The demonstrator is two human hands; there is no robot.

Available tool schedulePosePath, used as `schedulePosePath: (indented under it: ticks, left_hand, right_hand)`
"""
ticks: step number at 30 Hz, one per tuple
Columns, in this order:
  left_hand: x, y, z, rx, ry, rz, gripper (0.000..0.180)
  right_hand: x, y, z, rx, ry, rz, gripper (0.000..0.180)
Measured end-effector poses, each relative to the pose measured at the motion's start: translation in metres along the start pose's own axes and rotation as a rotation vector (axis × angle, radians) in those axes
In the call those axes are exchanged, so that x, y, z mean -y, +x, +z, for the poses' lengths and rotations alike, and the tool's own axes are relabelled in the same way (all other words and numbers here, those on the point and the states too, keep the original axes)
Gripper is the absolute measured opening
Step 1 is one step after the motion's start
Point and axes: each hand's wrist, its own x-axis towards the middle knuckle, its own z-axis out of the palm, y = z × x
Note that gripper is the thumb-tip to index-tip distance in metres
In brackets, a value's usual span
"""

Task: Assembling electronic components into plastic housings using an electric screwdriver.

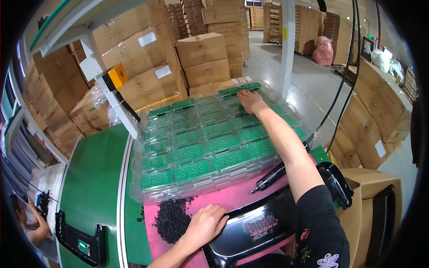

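My right hand reaches to the far row of a clear plastic tray filled with green circuit boards. Its fingers are closed at the near edge of a circuit board there; the fingertips are partly hidden. My left hand lies palm down with its fingers loosely extended, beside a pile of small black screws. Its thumb side touches the corner of a glossy black plastic housing, which has a cluster of cutouts showing pink. A black electric screwdriver lies under my right forearm, between tray and housing.
A pink mat covers the bench. At left runs a green conveyor carrying another black housing with a small board. An open carton stands at right; stacked cartons rise behind. A white post and hanging cables flank the tray.
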Motion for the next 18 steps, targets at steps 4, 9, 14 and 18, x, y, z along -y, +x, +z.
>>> schedulePosePath:
  ticks: [4, 9, 14, 18]
  left_hand:
    - [-0.002, -0.003, 0.002, -0.011, -0.032, -0.004, 0.015]
    - [-0.007, -0.007, 0.002, -0.012, -0.045, 0.005, 0.014]
    - [-0.007, -0.005, 0.002, 0.014, -0.043, -0.018, 0.013]
    - [-0.002, -0.001, 0.004, 0.017, -0.09, -0.036, 0.013]
  right_hand:
    - [-0.007, -0.012, 0.013, -0.024, 0.104, -0.032, 0.032]
    - [0.012, -0.003, 0.01, -0.147, 0.149, 0.069, 0.021]
    - [0.012, 0.022, 0.03, -0.15, -0.096, 0.076, 0.033]
    - [0.005, 0.03, 0.041, -0.169, -0.098, 0.026, 0.044]
